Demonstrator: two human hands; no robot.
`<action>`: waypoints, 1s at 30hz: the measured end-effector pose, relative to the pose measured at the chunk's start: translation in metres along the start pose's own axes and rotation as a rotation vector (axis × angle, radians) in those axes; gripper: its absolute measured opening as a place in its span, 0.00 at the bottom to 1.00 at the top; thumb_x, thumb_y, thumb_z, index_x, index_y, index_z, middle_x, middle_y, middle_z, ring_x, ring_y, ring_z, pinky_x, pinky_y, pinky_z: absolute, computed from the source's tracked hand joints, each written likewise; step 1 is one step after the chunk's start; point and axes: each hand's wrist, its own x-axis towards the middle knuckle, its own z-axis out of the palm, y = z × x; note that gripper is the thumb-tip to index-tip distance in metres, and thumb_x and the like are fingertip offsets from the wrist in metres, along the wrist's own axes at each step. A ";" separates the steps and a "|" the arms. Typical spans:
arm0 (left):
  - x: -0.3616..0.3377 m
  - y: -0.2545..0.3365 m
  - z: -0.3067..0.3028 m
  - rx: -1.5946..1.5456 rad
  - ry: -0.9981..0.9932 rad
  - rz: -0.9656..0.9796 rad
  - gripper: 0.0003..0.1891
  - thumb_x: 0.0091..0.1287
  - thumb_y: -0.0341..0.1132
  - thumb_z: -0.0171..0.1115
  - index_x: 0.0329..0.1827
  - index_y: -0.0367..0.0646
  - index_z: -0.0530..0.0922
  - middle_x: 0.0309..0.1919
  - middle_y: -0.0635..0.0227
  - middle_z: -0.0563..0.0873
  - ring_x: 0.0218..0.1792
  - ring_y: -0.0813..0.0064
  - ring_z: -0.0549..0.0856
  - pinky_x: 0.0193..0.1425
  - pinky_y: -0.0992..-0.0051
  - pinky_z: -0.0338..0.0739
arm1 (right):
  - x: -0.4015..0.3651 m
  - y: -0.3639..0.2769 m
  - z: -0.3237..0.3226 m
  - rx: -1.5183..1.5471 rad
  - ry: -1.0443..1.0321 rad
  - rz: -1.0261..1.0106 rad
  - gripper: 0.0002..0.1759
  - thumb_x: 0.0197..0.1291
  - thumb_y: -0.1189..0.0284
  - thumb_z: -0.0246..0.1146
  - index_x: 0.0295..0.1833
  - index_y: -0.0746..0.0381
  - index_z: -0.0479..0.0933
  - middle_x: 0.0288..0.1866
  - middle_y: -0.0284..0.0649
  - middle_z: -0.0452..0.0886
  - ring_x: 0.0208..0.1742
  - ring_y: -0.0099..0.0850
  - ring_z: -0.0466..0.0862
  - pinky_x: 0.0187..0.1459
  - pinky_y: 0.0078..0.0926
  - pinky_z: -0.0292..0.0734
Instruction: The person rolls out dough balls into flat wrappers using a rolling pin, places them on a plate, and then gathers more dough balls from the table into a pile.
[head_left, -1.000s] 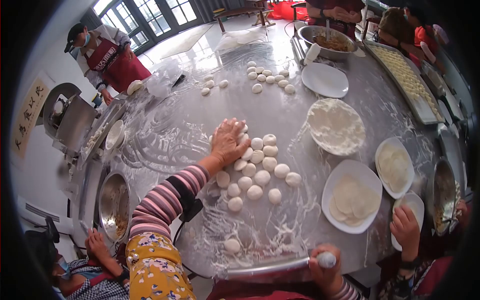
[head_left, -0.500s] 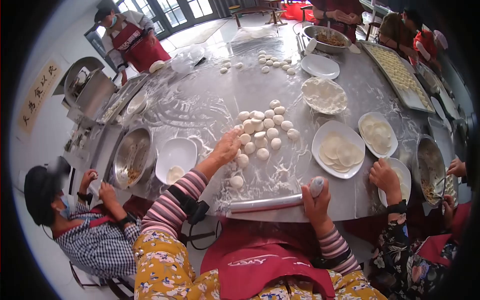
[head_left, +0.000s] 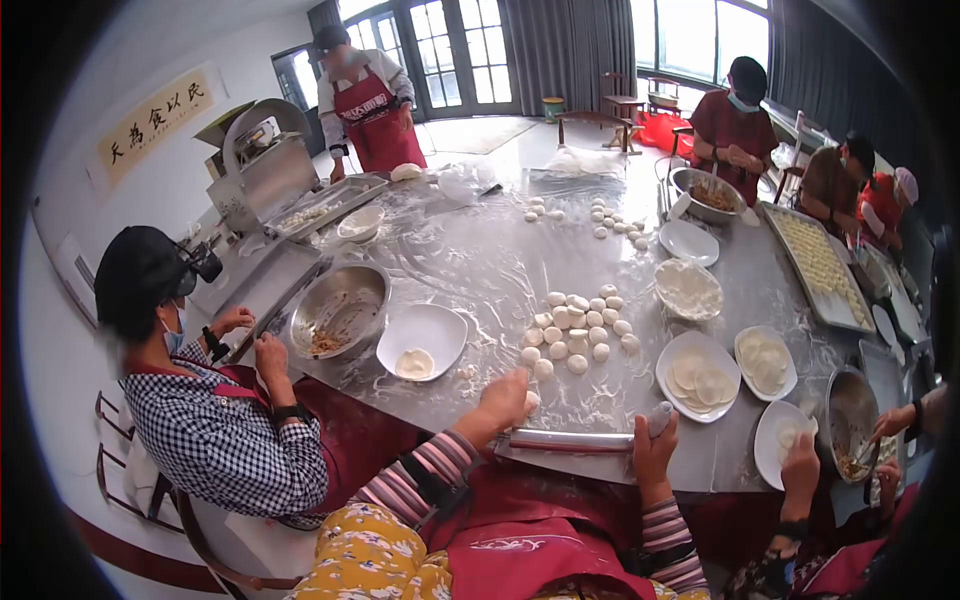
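Observation:
My left hand [head_left: 503,400] is closed around a dough ball [head_left: 531,403] near the table's front edge, left of the rolling pin. In my right hand [head_left: 655,448] is the rounded grey-white end of something, its fingers wrapped round it, beside the right end of the metal rolling pin [head_left: 572,441]. Whether the two are one piece I cannot tell. Beyond my hands lies a cluster of dough balls [head_left: 577,340] on the floury metal table [head_left: 450,240]. To the right of the cluster, a white plate [head_left: 672,400] holds flat round wrappers [head_left: 700,381].
A bowl of filling [head_left: 352,300] and a white dish [head_left: 440,330] stand at left, near a seated co-worker [head_left: 230,420]. More plates, a metal bowl [head_left: 848,400] and a co-worker's hand [head_left: 800,465] are at right. A long tray [head_left: 818,265] of small pieces lies farther back.
The view has tilted up and turned left. My left hand has left the cluster and come back toward the table's front edge, at the single dough ball. My right hand keeps its hold.

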 end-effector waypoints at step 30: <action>0.012 0.049 0.064 -1.275 -0.093 0.050 0.13 0.64 0.32 0.61 0.48 0.35 0.74 0.31 0.65 0.83 0.33 0.78 0.85 0.35 0.79 0.81 | -0.013 0.023 0.002 0.028 0.044 0.164 0.30 0.58 0.70 0.63 0.58 0.79 0.60 0.33 0.41 0.75 0.31 0.28 0.74 0.33 0.28 0.73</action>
